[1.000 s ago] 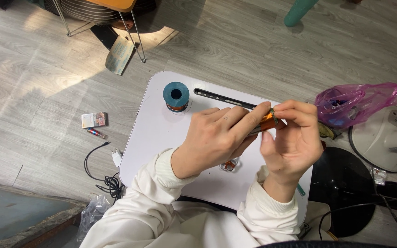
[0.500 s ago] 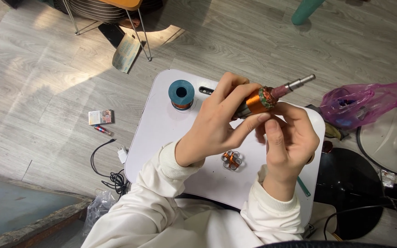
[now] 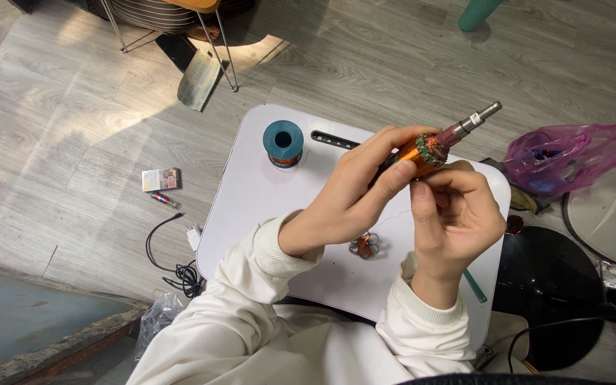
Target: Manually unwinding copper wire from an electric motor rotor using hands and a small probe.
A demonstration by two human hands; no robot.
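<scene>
Copper-wound rotor [image 3: 422, 151] was gripped round its body by the left hand [image 3: 351, 199], right fingertips [image 3: 422, 189] pinching its windings — likely heavy, stiff; the wire looked fragile.

I see a copper-orange wound rotor [image 3: 422, 151] with a grey metal shaft above the white lap table [image 3: 265, 214]. On that table sits a teal spool [image 3: 283, 141]. Right of the table lies a translucent purple bag [image 3: 572, 153]; beneath it, pale grey wood-grain floor [image 3: 73, 142].
</scene>
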